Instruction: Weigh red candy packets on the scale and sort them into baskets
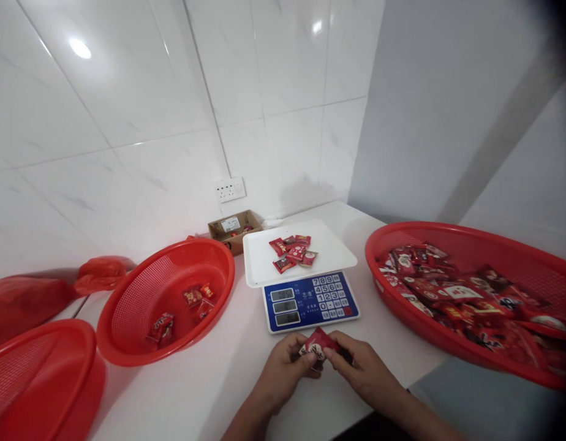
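Note:
Both my left hand (286, 372) and my right hand (360, 367) are closed on small red wrapped packets (318, 346), held just in front of the scale. Pale lettering shows on the front wrapper; the packets overlap, so I cannot tell how many there are. Beyond my hands stands a digital scale (305, 327) with a blue keypad panel and a small display. On its white weighing tray (260, 260) lies a loose cluster of several red packets (296, 252).
A large red basket (377, 236) full of red packets stands at right. To the left, a red basket (127, 306) holds a few packets, with another red basket (76, 380) nearer me. A cardboard box (234, 245) and red plastic bags (99, 272) sit by the tiled wall.

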Demonstrator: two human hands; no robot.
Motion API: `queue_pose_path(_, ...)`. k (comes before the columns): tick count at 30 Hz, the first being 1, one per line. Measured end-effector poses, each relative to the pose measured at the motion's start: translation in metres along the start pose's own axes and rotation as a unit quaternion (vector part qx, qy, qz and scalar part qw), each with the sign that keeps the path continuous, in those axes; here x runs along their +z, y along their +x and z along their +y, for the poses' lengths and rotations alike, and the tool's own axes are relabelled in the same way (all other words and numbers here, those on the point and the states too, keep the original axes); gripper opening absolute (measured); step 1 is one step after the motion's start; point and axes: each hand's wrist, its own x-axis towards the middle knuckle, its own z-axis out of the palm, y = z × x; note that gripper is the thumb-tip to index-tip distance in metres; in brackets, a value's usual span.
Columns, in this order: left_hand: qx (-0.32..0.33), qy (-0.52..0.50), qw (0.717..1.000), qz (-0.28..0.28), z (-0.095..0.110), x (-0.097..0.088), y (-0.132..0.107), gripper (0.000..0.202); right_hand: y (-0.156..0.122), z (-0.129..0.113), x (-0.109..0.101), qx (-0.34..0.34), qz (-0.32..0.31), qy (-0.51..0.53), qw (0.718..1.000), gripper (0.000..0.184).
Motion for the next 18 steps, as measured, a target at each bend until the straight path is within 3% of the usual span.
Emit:
queue_pose_path(5,0.04,0.042,0.998,-0.013,-0.004,-0.001,0.001,0.033,-0.002,0.002,0.004,0.029,-0.02,0.031,0.999,0.032)
queue_pose_path(9,0.03,0.059,0.998,0.005,-0.007,-0.001,0.002,0.037,0.001,0.008,0.005,0.049,-0.022,0.154,0.987,0.036)
queue_pose_path(11,0.021,0.062,0.998,0.018,-0.005,-0.001,0.001,0.039,0.004,0.01,-0.004,0.074,0.022,0.236,0.969,0.039)
queue_pose_path(13,0.022,0.065,0.997,0.032,-0.003,-0.001,0.001,0.041,0.007,0.01,-0.022,0.106,0.101,0.341,0.929,0.04)
queue_pose_path(16,0.024,0.072,0.996,0.046,0.0,0.0,0.0,0.042,0.011,0.008,-0.06,0.099,0.225,0.496,0.833,0.035)
queue_pose_path(18,0.022,0.079,0.996,0.045,0.001,-0.001,0.0,0.042,0.011,0.006,-0.085,0.07,0.266,0.53,0.802,0.029)
